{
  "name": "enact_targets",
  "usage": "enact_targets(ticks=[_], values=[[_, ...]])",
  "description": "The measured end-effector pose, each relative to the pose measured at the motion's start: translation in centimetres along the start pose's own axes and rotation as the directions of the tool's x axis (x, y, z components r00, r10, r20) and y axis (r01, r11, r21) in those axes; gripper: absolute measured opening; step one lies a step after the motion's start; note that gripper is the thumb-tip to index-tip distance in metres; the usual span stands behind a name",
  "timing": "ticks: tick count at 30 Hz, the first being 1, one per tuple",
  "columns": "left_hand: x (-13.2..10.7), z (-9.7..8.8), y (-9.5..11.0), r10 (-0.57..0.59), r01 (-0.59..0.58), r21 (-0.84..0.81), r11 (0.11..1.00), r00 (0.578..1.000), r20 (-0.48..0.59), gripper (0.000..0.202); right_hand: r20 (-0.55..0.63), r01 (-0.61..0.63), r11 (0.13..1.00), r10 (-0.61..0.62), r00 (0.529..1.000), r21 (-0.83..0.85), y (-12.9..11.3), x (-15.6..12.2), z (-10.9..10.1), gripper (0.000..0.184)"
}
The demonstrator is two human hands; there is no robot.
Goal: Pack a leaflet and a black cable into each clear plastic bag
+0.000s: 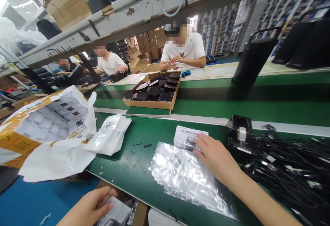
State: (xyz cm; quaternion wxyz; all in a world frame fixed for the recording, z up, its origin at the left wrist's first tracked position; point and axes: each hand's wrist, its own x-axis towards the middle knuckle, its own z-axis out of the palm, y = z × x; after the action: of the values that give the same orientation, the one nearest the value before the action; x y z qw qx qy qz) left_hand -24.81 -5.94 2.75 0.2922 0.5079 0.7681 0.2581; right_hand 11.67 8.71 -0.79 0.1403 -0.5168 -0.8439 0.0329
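Observation:
My right hand [211, 153] reaches over the green bench with its fingers stretched out. Its fingertips rest on the right end of a stack of printed leaflets [184, 135]. Just in front of the leaflets, under that hand, lies a fanned stack of clear plastic bags [180, 174]. Below the bench's near edge is my left hand [94, 203], slightly blurred, with its fingers bent. Against its thumb and fingers is a clear bag with a grey-and-white print [117, 212]; whether the hand grips it I cannot tell. A carton [141, 212] partly shows beside it.
Black cables [288, 171] and a tape dispenser [241, 133] crowd the right. White pouches [110, 133] and an opened orange-and-white bag [33, 129] lie left. Beyond stand a carton tray [149, 105] of black parts and a black speaker [254, 61]. Several co-workers sit opposite.

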Motion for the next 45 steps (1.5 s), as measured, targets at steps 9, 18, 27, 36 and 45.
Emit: enact_targets(ticks=[9,18,27,36,45], values=[[0.6,10.9,6.4,0.462,-0.467,0.040,0.883,0.882,0.086,0.042,0.047,0.221,0.974,-0.219,0.975,-0.049,-0.5,2.4,1.2,0.042],[0.9,18.1,8.9,0.808,-0.856,-0.155,0.493,0.385,0.445,0.070,0.057,0.168,0.979,-0.162,0.985,-0.118,0.2,2.6,0.5,0.037],[2.0,13.7,10.4,0.697,-0.704,-0.140,0.696,0.616,0.368,0.030,0.196,0.068,0.992,-0.046,0.979,-0.110,-0.2,4.2,-0.5,0.014],[3.7,12.9,9.9,0.629,-0.662,0.058,0.747,0.732,0.262,0.033,0.236,0.073,0.983,-0.032,0.971,-0.166,-1.6,4.2,-1.5,0.024],[3.5,14.2,8.1,0.450,-0.456,0.334,0.825,0.887,0.099,0.039,0.247,0.087,0.972,-0.031,0.968,-0.217,-2.0,3.9,-1.7,0.016]])
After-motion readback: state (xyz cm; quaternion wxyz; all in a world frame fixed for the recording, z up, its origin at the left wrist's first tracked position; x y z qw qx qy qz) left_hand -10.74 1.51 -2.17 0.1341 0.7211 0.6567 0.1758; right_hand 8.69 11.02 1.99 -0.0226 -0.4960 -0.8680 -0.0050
